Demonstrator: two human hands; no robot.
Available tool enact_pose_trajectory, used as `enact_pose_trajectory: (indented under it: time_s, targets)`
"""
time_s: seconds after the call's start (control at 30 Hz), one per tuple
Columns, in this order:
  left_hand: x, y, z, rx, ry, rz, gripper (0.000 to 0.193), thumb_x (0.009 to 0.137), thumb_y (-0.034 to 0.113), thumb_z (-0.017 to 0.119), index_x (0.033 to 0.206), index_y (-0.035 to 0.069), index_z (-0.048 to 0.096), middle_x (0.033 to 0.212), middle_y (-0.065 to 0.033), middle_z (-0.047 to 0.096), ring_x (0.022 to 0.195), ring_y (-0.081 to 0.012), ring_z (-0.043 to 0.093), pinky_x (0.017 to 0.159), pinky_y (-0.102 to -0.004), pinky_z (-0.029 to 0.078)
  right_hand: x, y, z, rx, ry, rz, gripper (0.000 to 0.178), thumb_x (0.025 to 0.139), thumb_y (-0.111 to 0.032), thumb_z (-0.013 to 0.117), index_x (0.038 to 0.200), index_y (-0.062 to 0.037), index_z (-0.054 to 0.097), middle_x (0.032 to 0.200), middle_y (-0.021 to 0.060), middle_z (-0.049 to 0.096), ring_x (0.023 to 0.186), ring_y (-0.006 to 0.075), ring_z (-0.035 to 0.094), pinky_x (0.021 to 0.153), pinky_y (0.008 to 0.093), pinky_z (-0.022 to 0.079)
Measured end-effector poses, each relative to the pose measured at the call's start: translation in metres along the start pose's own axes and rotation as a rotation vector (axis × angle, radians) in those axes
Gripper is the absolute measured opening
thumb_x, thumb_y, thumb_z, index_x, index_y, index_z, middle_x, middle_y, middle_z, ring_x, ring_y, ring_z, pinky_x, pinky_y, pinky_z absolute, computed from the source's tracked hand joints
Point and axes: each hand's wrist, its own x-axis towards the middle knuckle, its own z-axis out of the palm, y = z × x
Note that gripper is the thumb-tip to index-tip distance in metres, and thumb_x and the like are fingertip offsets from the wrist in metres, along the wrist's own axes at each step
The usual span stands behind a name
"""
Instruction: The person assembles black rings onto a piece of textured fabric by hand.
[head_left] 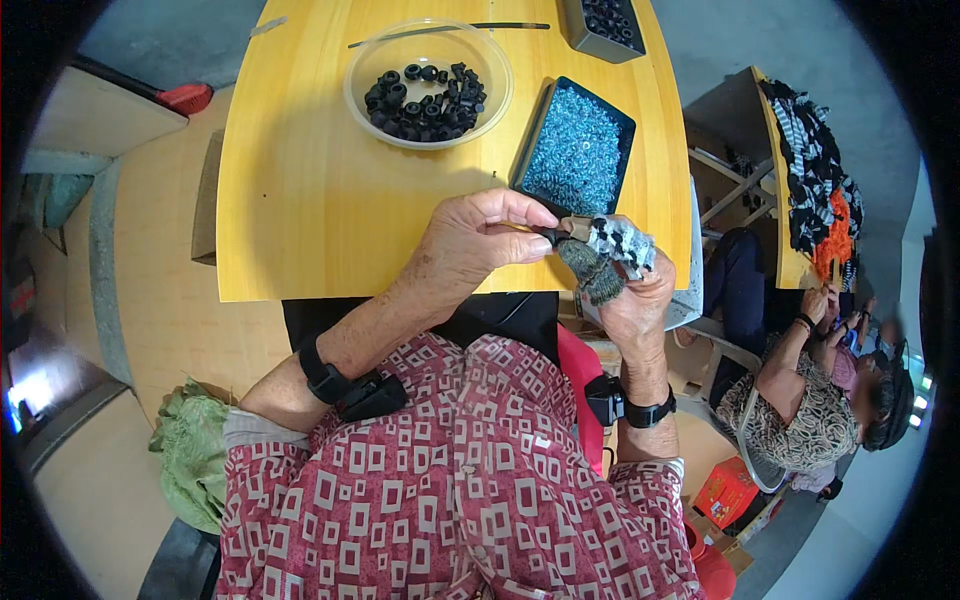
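My left hand (470, 240) reaches over the front edge of the yellow table, thumb and index finger pinched on a small black piece (553, 237). My right hand (638, 295) meets it there with curled fingers. Black-and-white patterned cloth (622, 244) and a dark grey knitted cover (590, 272) wrap fingers of this hand. What the right fingers grip is mostly hidden by the wraps. Just beyond the hands lies a dark tray (516, 178) full of small clear bluish rings (575, 145). A round clear plastic bowl (355, 95) with several black knob-like parts (430, 118) stands farther left.
A thin dark rod (500, 26) lies behind the bowl. At the far right corner is a grey bin (600, 42) of dark parts. Another person (800, 390) works at a side table (785, 215) piled with black, striped and orange cloth. A green sack (190, 455) sits at left.
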Motion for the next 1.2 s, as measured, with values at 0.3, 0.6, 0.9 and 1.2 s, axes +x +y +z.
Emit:
enact_pose_trajectory:
  time_s: [0.3,0.6,0.9,1.2]
  targets:
    - [-0.004,-0.003,0.004,0.036,0.033,0.094,0.018,0.08,0.001,0.064,0.097,0.001,0.062,0.093,-0.0047,0.064,0.087,-0.0103,0.059,0.08,-0.0245,0.047,-0.003,0.0,-0.002,-0.076,0.019,-0.063,0.015,0.072,0.001,0.072,0.085,-0.0037,0.067,0.081,0.0045,0.062,0.074,0.0136,0.06,0.066,0.0234,0.046]
    - [-0.007,0.002,0.008,-0.071,0.028,0.039,0.018,0.079,-0.003,0.064,0.096,0.0,0.061,0.093,-0.0048,0.063,0.086,-0.0095,0.059,0.08,-0.0234,0.047,-0.007,-0.003,-0.004,-0.117,0.016,-0.127,0.017,0.073,0.0,0.072,0.088,-0.0036,0.067,0.085,0.0048,0.064,0.078,0.0137,0.061,0.071,0.025,0.048]
    - [-0.005,0.0,0.01,-0.051,0.037,0.074,0.018,0.079,-0.001,0.064,0.097,0.0,0.062,0.092,-0.0047,0.064,0.086,-0.0092,0.059,0.08,-0.0228,0.047,-0.008,0.0,-0.004,-0.034,0.059,-0.038,0.018,0.074,0.001,0.07,0.091,-0.0053,0.069,0.086,0.0042,0.065,0.08,0.0129,0.062,0.072,0.025,0.048]
    - [-0.005,0.001,0.01,-0.07,0.065,0.044,0.017,0.079,-0.002,0.065,0.096,0.0,0.062,0.094,-0.0042,0.063,0.086,-0.0086,0.058,0.083,-0.0227,0.047,-0.004,-0.001,-0.011,-0.249,0.0,-0.222,0.019,0.072,0.003,0.069,0.09,-0.0024,0.067,0.089,0.0072,0.065,0.081,0.0171,0.063,0.072,0.0257,0.048]
